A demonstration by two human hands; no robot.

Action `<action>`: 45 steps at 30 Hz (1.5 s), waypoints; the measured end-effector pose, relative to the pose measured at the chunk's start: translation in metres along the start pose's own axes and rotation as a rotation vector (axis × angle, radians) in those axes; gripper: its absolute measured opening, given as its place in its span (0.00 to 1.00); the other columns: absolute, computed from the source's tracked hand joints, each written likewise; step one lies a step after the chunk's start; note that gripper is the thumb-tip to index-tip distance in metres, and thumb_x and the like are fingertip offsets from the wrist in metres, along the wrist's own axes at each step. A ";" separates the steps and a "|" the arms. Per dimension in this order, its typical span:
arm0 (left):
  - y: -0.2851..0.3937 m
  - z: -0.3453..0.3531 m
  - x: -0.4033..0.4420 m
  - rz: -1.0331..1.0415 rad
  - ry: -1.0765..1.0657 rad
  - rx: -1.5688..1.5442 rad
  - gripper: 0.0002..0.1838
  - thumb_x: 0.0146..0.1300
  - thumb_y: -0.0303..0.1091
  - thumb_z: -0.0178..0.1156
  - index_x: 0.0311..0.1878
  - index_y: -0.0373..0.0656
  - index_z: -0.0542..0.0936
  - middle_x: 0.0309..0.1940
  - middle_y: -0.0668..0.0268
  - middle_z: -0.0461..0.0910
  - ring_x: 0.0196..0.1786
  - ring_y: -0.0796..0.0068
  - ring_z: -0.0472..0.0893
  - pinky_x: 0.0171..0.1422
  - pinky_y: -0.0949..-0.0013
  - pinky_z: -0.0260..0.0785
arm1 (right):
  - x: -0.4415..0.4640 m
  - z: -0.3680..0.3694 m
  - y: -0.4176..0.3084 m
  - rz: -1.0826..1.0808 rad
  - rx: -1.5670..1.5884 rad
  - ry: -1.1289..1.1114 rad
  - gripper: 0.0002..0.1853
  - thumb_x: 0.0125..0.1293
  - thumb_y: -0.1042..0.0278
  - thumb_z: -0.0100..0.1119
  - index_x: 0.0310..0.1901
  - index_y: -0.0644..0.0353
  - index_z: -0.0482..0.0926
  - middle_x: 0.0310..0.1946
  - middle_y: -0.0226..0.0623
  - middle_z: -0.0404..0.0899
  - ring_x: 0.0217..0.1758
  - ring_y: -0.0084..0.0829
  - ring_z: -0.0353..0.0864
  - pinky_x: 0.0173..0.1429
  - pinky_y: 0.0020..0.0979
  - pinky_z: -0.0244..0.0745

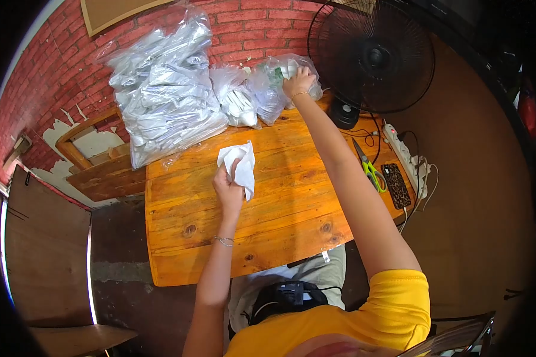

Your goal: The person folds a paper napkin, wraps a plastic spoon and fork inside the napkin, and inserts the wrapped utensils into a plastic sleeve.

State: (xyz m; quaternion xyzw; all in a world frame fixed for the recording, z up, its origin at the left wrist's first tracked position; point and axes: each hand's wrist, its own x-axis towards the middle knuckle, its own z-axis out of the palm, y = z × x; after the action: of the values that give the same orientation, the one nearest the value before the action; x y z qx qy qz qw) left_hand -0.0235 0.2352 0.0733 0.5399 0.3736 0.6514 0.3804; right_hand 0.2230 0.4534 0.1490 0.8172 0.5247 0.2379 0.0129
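Note:
A folded white paper napkin (244, 169) is pinched between the thumb and fingers of my left hand (228, 185), just above the middle of the wooden table. My right hand (299, 84) reaches to the back of the table, at a clear plastic bag (309, 66) with white and green contents. Its fingers curl down at the bag's opening, and what they grip there is hidden. Beside that bag stand another clear bag (269, 104) and a bag of white wrapped pieces (238, 106). A tall heap of white items in clear plastic (170, 101) fills the back left.
A black fan (375, 56) stands at the back right. Along the right edge of the wooden table (268, 220) lie green-handled scissors (370, 172), a leopard-print phone (396, 185) with a cable, and a white power strip (405, 156). A red brick wall (244, 27) rises behind.

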 end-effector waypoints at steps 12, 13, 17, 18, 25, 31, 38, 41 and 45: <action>0.003 0.005 -0.004 0.146 -0.022 0.125 0.10 0.62 0.30 0.56 0.39 0.32 0.78 0.27 0.58 0.79 0.29 0.75 0.76 0.33 0.71 0.68 | -0.128 -0.137 0.047 -0.411 0.841 0.070 0.19 0.53 0.54 0.56 0.27 0.66 0.80 0.29 0.53 0.79 0.30 0.47 0.80 0.39 0.40 0.75; 0.010 0.007 -0.006 0.056 -0.012 0.055 0.09 0.61 0.30 0.57 0.38 0.33 0.78 0.26 0.57 0.79 0.28 0.75 0.77 0.34 0.70 0.68 | -0.158 -0.152 0.055 -0.457 1.013 -0.045 0.22 0.52 0.49 0.58 0.26 0.66 0.80 0.28 0.52 0.79 0.30 0.47 0.80 0.39 0.40 0.75; 0.015 0.012 -0.009 0.236 0.006 0.210 0.09 0.56 0.31 0.61 0.34 0.34 0.78 0.24 0.58 0.79 0.26 0.75 0.77 0.32 0.70 0.67 | -0.263 -0.150 0.063 -0.464 1.270 -0.018 0.29 0.46 0.47 0.66 0.37 0.69 0.75 0.36 0.51 0.75 0.41 0.46 0.76 0.46 0.38 0.71; 0.018 0.014 -0.011 0.219 -0.015 0.259 0.08 0.56 0.31 0.62 0.33 0.34 0.78 0.23 0.58 0.79 0.26 0.73 0.77 0.32 0.70 0.67 | -0.281 -0.149 0.064 -0.459 1.282 -0.042 0.29 0.46 0.49 0.67 0.40 0.68 0.73 0.37 0.51 0.73 0.43 0.46 0.75 0.47 0.38 0.70; 0.062 0.023 -0.019 0.240 -0.216 0.373 0.06 0.52 0.28 0.63 0.30 0.35 0.79 0.22 0.55 0.78 0.24 0.64 0.79 0.30 0.68 0.68 | -0.300 -0.130 0.052 -0.190 1.431 0.146 0.22 0.51 0.65 0.64 0.44 0.67 0.69 0.40 0.49 0.69 0.40 0.44 0.74 0.46 0.37 0.70; 0.064 0.015 -0.002 0.123 -0.326 0.318 0.06 0.54 0.29 0.60 0.27 0.35 0.77 0.19 0.69 0.76 0.22 0.83 0.71 0.28 0.74 0.64 | -0.269 -0.110 0.063 -0.232 1.389 -0.258 0.17 0.49 0.70 0.63 0.41 0.64 0.74 0.23 0.35 0.75 0.26 0.26 0.75 0.33 0.26 0.71; 0.061 -0.004 0.039 -0.384 -0.526 0.064 0.03 0.52 0.27 0.57 0.26 0.39 0.77 0.20 0.70 0.74 0.24 0.83 0.72 0.29 0.78 0.63 | -0.230 -0.066 0.054 -0.432 1.479 -0.638 0.25 0.48 0.68 0.65 0.50 0.63 0.71 0.33 0.35 0.76 0.34 0.22 0.75 0.35 0.23 0.69; 0.075 -0.007 0.037 -0.616 -0.482 -0.207 0.13 0.54 0.33 0.58 0.40 0.36 0.77 0.33 0.62 0.79 0.33 0.72 0.79 0.39 0.70 0.70 | -0.237 -0.078 0.059 -0.335 1.700 -0.814 0.31 0.52 0.63 0.64 0.57 0.62 0.66 0.44 0.38 0.73 0.44 0.23 0.73 0.43 0.23 0.68; 0.040 -0.010 0.032 -0.747 -0.400 -0.524 0.23 0.56 0.40 0.59 0.51 0.35 0.72 0.44 0.60 0.77 0.47 0.65 0.78 0.53 0.65 0.69 | -0.255 -0.092 0.059 -0.262 2.150 -0.981 0.29 0.57 0.64 0.59 0.59 0.65 0.63 0.49 0.38 0.72 0.53 0.26 0.72 0.56 0.28 0.66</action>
State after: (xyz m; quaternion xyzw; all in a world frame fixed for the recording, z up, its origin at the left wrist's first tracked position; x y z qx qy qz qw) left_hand -0.0408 0.2457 0.1214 0.3696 0.2849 0.4264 0.7749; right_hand 0.1509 0.1856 0.1515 0.3527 0.4738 -0.6659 -0.4556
